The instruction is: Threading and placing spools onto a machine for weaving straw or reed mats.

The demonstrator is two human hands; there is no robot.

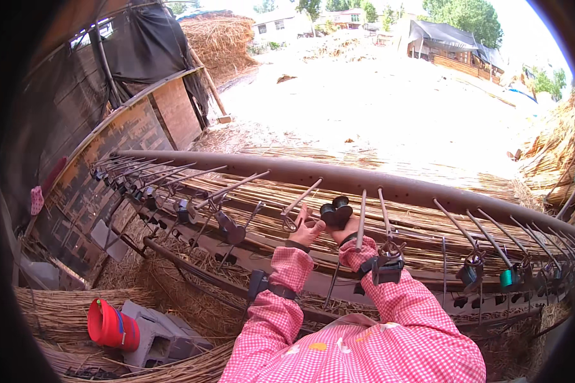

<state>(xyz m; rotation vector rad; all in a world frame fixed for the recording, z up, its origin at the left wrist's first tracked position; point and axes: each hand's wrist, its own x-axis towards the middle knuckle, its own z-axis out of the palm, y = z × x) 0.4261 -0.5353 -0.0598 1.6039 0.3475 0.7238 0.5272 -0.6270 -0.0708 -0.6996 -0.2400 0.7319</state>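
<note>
My right hand [346,231] grips a black double-ended bobbin [336,212] just in front of the long pipe [390,177]. Close beside it, my left hand [309,232] has its fingers apart, near the wire ring [290,221] at the end of a thin rod [302,195]. Whether a fine cord runs between the hands is too small to tell. Other rods along the pipe carry similar dark weights, such as the one left of my hands [231,230] and the one by my right forearm [388,270].
Long reeds [262,210] lie lengthwise under the pipe. At lower left a red bucket [112,324] leans by a grey hollow block [156,338]. A board wall [131,131] stands left, with straw piles [217,41] behind. A green-marked weight [507,277] hangs at right.
</note>
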